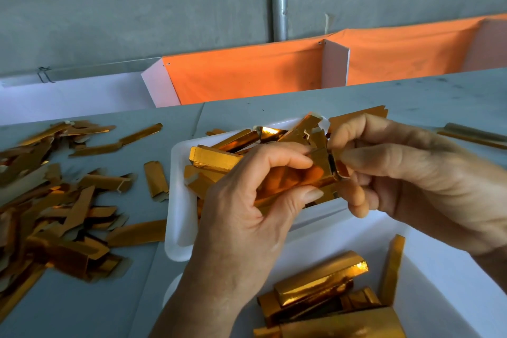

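Observation:
A small gold foil carton (304, 181) is held above the white tray (179, 200) in the middle of the view. My left hand (247, 217) grips its body, thumb on the near side and fingers curled over the top. My right hand (406, 173) pinches the flap at the carton's right end between thumb and forefinger. Part of the carton is hidden behind my left fingers.
Several folded gold cartons lie in the white tray. Flat gold blanks (63, 200) are heaped on the grey table at the left. A white bin (439, 277) at the bottom right holds finished gold boxes (318, 288). Orange-lined compartments (247, 77) stand behind the table.

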The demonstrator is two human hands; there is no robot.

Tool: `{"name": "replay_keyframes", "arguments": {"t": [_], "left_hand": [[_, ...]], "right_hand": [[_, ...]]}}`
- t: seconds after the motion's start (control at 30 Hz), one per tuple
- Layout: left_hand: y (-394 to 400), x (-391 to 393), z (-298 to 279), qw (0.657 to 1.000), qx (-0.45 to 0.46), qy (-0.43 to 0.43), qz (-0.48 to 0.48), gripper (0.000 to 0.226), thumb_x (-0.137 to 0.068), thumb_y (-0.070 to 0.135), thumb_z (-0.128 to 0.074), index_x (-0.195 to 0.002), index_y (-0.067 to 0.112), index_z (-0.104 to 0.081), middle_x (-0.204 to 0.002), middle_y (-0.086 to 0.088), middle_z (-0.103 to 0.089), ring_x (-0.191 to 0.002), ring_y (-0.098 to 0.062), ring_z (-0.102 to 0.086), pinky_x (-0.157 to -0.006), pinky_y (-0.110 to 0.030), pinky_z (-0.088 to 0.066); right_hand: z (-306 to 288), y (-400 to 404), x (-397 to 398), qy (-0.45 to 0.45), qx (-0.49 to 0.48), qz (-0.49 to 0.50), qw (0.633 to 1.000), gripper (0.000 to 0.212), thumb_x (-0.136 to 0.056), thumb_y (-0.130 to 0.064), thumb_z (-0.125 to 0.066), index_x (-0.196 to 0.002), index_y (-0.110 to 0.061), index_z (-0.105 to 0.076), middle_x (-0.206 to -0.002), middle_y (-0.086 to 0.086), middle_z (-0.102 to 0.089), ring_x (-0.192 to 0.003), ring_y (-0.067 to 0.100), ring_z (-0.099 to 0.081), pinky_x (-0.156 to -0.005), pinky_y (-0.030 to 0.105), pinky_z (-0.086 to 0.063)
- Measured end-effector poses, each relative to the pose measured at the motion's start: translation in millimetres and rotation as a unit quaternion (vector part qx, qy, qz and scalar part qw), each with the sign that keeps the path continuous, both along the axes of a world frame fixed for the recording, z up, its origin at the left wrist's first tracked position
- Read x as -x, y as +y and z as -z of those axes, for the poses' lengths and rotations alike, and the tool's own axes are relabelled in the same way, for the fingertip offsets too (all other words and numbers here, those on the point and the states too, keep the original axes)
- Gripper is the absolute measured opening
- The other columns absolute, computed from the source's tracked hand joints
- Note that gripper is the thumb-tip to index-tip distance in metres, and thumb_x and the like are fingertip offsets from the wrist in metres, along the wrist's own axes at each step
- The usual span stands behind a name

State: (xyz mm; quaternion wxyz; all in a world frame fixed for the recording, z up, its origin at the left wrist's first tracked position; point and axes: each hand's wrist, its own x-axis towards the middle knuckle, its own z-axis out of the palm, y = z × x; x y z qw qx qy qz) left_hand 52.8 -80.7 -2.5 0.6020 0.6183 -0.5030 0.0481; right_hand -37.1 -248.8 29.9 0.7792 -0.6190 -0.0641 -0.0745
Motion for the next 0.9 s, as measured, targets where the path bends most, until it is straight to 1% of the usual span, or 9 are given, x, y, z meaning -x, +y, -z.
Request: {"name": "replay_keyframes", "arguments": {"t": [0.07,0.13,0.4,0.57,0.63,0.7,0.73,0.8,0.9], "left_hand": [[0.1,-0.3,0.0,1.000,0.004,-0.006,-0.003,0.021,-0.081,0.018,-0.067,-0.102,0.018,-0.062,-0.110,0.011,-0.064,-0.104,-0.008,-0.062,-0.083,-0.011,-0.047],[0.1,-0.2,0.3,1.000,0.005,-0.012,-0.006,0.021,-0.081,0.018,-0.068,-0.102,0.018,-0.062,-0.111,0.010,-0.064,-0.106,-0.008,-0.062,-0.083,-0.012,-0.047],[-0.4,-0.6,1.5,1.000,0.017,-0.003,0.003,0.022,-0.081,0.017,-0.068,-0.102,0.019,-0.062,-0.112,0.011,-0.064,-0.105,-0.010,-0.063,-0.086,-0.014,-0.048],[0.0,-1.0,1.2,1.000,0.017,-0.019,-0.005,0.022,-0.081,0.017,-0.068,-0.103,0.018,-0.062,-0.112,0.010,-0.064,-0.106,-0.009,-0.063,-0.086,-0.014,-0.048],[-0.1,-1.4,1.2,0.999,0.015,-0.027,-0.012,0.022,-0.082,0.017,-0.068,-0.102,0.018,-0.062,-0.112,0.010,-0.064,-0.107,-0.010,-0.062,-0.086,-0.015,-0.049],[-0.2,-1.6,1.4,0.999,0.015,-0.034,-0.017,0.021,-0.082,0.018,-0.068,-0.102,0.017,-0.062,-0.112,0.009,-0.065,-0.108,-0.010,-0.062,-0.086,-0.015,-0.049],[-0.2,-1.5,1.5,0.999,0.015,-0.036,-0.020,0.020,-0.081,0.018,-0.068,-0.101,0.017,-0.063,-0.111,0.009,-0.065,-0.108,-0.010,-0.062,-0.086,-0.015,-0.048],[-0.6,-1.4,1.5,0.999,0.017,-0.037,-0.022,0.020,-0.081,0.017,-0.068,-0.100,0.015,-0.063,-0.111,0.007,-0.065,-0.107,-0.009,-0.062,-0.086,-0.014,-0.048],[-0.9,-1.3,1.8,0.999,0.018,-0.033,-0.018,0.021,-0.081,0.016,-0.068,-0.100,0.015,-0.062,-0.110,0.008,-0.066,-0.107,-0.007,-0.062,-0.086,-0.013,-0.047]], "right_hand": [[0.5,-3.3,0.5,0.003,-0.024,-0.027,0.999,0.032,-0.063,-0.021,-0.082,-0.091,-0.010,-0.069,-0.065,0.004,-0.060,-0.054,0.012,-0.061,-0.050,0.022,-0.052],[1.3,-4.4,-0.1,0.008,-0.029,-0.034,0.999,0.029,-0.064,-0.019,-0.081,-0.089,-0.011,-0.069,-0.064,0.003,-0.059,-0.054,0.011,-0.061,-0.050,0.021,-0.052],[2.5,-2.2,0.0,0.015,-0.038,-0.007,0.999,0.030,-0.057,-0.020,-0.085,-0.082,-0.013,-0.069,-0.059,0.005,-0.058,-0.051,0.013,-0.059,-0.048,0.021,-0.051],[2.2,-0.6,-0.6,0.023,-0.011,0.012,1.000,0.033,-0.056,-0.023,-0.087,-0.081,-0.013,-0.069,-0.061,0.009,-0.058,-0.049,0.015,-0.058,-0.048,0.021,-0.050],[1.0,1.7,-0.7,0.022,-0.001,0.024,0.999,0.027,-0.058,-0.019,-0.085,-0.079,-0.013,-0.068,-0.060,0.008,-0.057,-0.049,0.014,-0.057,-0.048,0.021,-0.049],[-0.1,4.0,-1.5,0.028,0.009,0.046,0.998,0.022,-0.060,-0.004,-0.082,-0.074,-0.013,-0.068,-0.058,0.008,-0.055,-0.046,0.014,-0.055,-0.045,0.020,-0.048],[-0.6,5.3,-1.8,0.032,0.012,0.056,0.998,0.018,-0.063,-0.001,-0.077,-0.072,-0.014,-0.068,-0.056,0.008,-0.054,-0.045,0.014,-0.053,-0.044,0.020,-0.047],[-2.2,8.1,-2.4,0.035,0.006,0.066,0.997,0.009,-0.065,-0.006,-0.066,-0.068,-0.014,-0.067,-0.055,0.009,-0.053,-0.044,0.014,-0.052,-0.043,0.020,-0.046],[-2.4,10.3,-2.1,0.041,0.002,0.077,0.996,0.008,-0.064,-0.008,-0.063,-0.067,-0.014,-0.067,-0.053,0.009,-0.052,-0.043,0.014,-0.051,-0.043,0.020,-0.045]]}}
